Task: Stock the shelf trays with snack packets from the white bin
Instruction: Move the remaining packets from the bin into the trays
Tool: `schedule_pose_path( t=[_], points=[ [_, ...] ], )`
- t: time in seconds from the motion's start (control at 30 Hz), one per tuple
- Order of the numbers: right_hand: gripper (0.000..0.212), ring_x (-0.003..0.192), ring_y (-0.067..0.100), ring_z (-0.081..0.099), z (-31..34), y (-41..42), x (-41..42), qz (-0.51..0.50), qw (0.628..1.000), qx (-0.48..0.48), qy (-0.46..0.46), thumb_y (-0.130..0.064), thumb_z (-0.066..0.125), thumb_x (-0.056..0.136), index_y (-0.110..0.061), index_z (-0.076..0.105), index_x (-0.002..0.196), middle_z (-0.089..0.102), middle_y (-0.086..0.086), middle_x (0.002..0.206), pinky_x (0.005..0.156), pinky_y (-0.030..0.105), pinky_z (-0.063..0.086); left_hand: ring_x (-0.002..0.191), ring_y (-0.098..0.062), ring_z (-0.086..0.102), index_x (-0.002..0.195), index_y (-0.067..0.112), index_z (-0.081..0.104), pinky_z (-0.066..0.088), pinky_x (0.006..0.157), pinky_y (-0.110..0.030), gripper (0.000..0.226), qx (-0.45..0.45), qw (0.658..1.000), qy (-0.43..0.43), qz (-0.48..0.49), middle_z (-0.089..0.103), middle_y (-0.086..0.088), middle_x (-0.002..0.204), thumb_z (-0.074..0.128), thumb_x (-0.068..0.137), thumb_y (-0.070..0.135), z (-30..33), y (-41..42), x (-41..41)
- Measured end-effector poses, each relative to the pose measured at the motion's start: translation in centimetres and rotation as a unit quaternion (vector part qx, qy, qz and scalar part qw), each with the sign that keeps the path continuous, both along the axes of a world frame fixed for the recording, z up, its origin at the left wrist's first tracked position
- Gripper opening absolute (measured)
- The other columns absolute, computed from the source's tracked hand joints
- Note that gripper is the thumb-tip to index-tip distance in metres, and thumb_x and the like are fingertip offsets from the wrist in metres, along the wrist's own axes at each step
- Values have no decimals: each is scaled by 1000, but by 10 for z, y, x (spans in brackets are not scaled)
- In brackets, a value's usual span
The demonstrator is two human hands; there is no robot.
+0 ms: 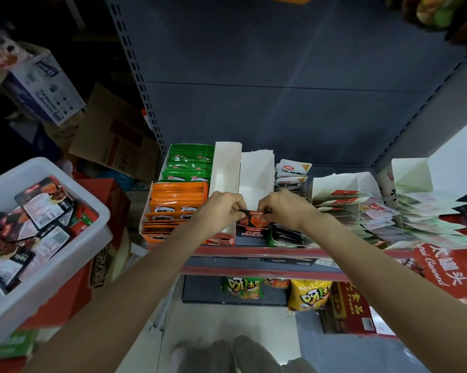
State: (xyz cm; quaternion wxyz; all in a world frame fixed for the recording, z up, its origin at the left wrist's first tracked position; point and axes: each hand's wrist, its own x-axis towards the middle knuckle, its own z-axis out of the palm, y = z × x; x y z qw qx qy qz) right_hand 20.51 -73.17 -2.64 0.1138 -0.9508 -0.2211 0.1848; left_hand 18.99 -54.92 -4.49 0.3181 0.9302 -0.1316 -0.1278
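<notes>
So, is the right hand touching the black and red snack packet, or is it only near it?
Touching. In the head view the right hand pinches the right end of the black and red snack packet, while the left hand pinches its left end.

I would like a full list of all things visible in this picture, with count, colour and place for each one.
white bin: one, white, left, on a red box
packets in bin: many, black, red and white
held packet: one, black and red, over the middle tray's front
green packets: one tray, shelf back left
orange packets: one tray, in front of the green
empty trays: two, white, shelf middle
white packets: one stack, right of the empty trays
pale packets: many, shelf right
shelf: one, red edge, grey back
snack bags: yellow and green, lower shelf
left hand: pinches the packet
right hand: pinches the packet
</notes>
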Motion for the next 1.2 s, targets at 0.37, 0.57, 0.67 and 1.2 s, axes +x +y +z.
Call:
schedule_pose_path(
  t=[0.37,0.57,0.67,1.2],
  points=[
    [16,90,21,66,10,-2,-10,-17,999,49,-9,-13,63,87,-15,71,100,72,6,96,84,37,53,90,-14,63,99,14,68,53,83,-33,12,14,999,-48,-2,69,-2,96,59,91,13,15,3,-12],
    [18,93,13,64,36,17,-22,-46,983,157,-80,-21,59,92,-14,69,105,71,1,102,85,25,49,89,-7,60,100,16,66,50,82,-25,12,-34,989,-126,76,68,3,94,59,91,17,49,26,-23],
    [20,93,14,62,46,49,-28,-25,978,183,-93,-21,56,94,-14,68,109,68,2,108,87,28,48,88,-5,61,100,20,66,52,81,-27,11,-48,975,-164,139,67,8,92,59,91,23,63,57,-38],
    [45,121,33,46,18,378,-87,105,986,125,-39,-18,48,95,-8,40,138,42,16,136,92,39,44,108,-31,60,115,2,59,46,92,-34,26,8,925,-9,379,65,-15,113,53,92,12,17,372,-131]
  ],
)
